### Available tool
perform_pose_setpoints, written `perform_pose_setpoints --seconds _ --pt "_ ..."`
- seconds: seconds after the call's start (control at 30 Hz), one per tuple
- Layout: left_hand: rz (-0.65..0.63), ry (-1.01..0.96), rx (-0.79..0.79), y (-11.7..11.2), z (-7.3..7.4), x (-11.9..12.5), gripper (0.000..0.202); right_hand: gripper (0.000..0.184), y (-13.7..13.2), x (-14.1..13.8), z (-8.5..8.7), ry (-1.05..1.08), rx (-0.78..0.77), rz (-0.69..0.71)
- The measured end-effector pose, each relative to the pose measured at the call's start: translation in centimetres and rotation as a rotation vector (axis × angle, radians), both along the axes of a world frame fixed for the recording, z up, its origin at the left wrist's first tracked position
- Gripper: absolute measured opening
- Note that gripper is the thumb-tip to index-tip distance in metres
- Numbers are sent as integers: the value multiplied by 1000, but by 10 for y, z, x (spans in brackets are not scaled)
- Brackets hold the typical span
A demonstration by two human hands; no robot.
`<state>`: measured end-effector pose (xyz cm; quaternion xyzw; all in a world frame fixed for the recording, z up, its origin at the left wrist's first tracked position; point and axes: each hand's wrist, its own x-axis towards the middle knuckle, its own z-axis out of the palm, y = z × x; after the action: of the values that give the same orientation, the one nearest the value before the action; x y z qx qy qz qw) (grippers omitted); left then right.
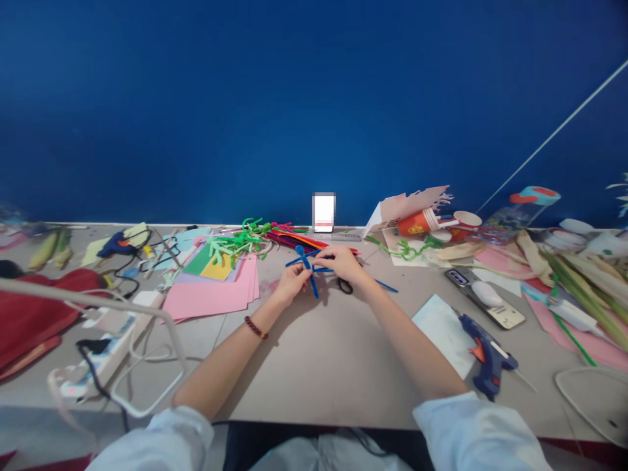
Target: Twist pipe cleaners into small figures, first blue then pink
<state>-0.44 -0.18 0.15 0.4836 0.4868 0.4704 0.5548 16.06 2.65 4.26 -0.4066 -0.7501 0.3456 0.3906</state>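
Table (314, 366), centre: left hand (293, 283) and right hand (342, 263) pinch a blue pipe-cleaner figure (309, 278) between them. Head and crossbar are formed; stem ends remain loose. Scissors (345, 286) lie just beside.

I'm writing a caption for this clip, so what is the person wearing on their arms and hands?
The left sleeve and right sleeve are of a pale blue shirt, with no visible markings. A bracelet of dark red beads circles the left wrist. The left hand and right hand wear no gloves.
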Motion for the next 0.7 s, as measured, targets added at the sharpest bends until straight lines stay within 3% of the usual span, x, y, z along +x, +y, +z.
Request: perform_pose_setpoints --seconds 0.23,0.37,0.5,0.7 --pt "95 -42 58 2 -7 1 28 10 -10 -7 9 -267 162 -30" --pt "141 -235 -31 5 -8 -1 31 13 -15 -12 9 -392 300 -29" --pt "122 -385 -105 6 -5 -2 31 15 -14 -12 7 -339 279 -75" --pt "128 -312 -28 4 -4 1 32 15 -10 -11 8 -197 208 -114"
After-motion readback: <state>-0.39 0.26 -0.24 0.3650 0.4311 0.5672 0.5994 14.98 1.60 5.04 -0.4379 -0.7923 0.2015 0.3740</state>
